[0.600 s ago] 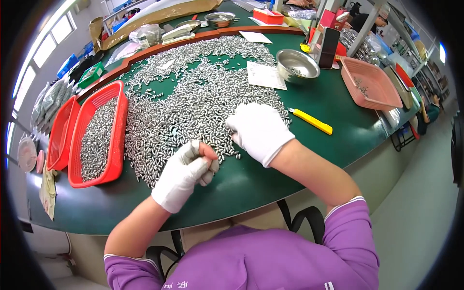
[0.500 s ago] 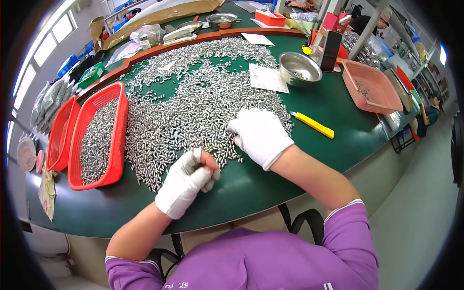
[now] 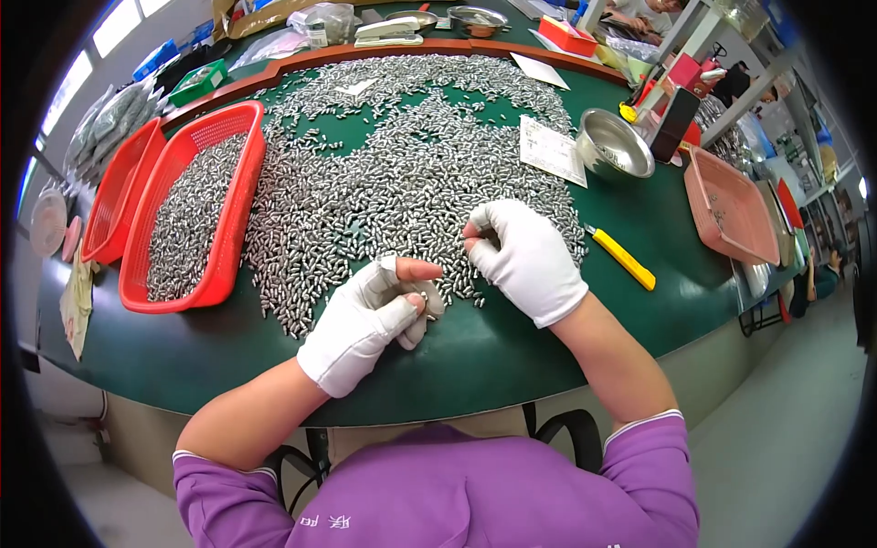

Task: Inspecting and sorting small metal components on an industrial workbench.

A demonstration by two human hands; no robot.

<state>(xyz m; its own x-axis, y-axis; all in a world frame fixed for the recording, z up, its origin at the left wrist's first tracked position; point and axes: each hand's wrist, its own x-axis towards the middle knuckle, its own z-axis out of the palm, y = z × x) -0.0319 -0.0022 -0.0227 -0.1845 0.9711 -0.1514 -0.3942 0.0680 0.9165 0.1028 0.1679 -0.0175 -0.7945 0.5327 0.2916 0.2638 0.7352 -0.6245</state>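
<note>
A broad layer of small silvery metal cylinders [image 3: 402,173] with rounded ends covers the middle of the green table. At its near edge is my left hand [image 3: 365,320], in a white glove that leaves the index fingertip and thumb tip bare. The index finger reaches out while the thumb presses on the curled fingers; what they hold is mostly hidden. My right hand [image 3: 532,260], gloved in white, hovers at the pile's near right edge. Its thumb and index finger come together in a pinch over the cylinders, and anything between them is too small to make out.
A red basket [image 3: 256,173] of the same cylinders stands left, beside another red basket [image 3: 105,224]. A yellow utility knife [image 3: 626,260] lies right of my right hand. Beyond are a paper slip [image 3: 551,153], a steel bowl [image 3: 630,157] and a pink basket [image 3: 758,233].
The whole view has shifted, with the table higher in it. My left index finger has stretched out from its curl. My right thumb and index finger now show in a pinch.
</note>
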